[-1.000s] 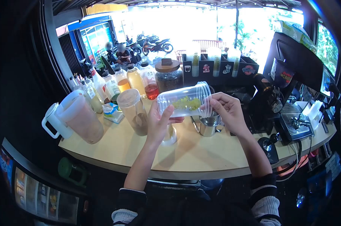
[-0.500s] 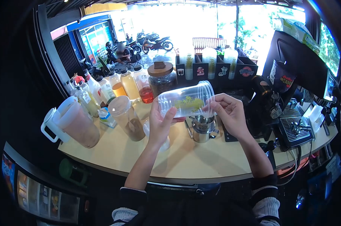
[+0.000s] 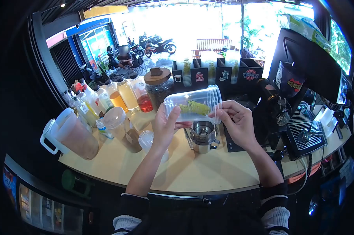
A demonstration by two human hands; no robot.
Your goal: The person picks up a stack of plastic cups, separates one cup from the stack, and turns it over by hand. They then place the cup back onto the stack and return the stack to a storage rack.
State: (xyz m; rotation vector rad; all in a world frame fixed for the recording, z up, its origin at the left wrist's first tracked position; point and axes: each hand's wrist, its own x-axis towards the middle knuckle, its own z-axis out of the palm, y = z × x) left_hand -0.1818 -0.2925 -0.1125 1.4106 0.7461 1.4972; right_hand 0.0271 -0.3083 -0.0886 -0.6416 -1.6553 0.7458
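Observation:
Clear plastic cups [image 3: 192, 106] with a yellow-green print lie sideways in the air above the counter, nested so that several rims show at the right end. My left hand [image 3: 164, 124] is wrapped around the base end, thumb on the near side. At the rims, my right hand [image 3: 238, 122] pinches the cup edges between thumb and fingers. Just below and behind the cups stands a metal pitcher [image 3: 203, 148] with a metal piece on top, partly hidden by them. Near my left wrist is another clear plastic cup or lid [image 3: 146, 138], partly covered by the forearm.
To the left stand a large plastic jug [image 3: 77, 135], a lidded container of brown contents [image 3: 124, 131] and several bottles [image 3: 124, 94]. Behind are a wooden-lidded jar [image 3: 159, 88] and a black cup organizer [image 3: 200, 74]. An espresso machine [image 3: 306, 129] occupies the right. A person [image 3: 125, 58] sits outside.
The cups have turned slightly in my hands, so their print sits differently. My view has shifted a little, moving the counter items leftward. Both hands keep their hold.

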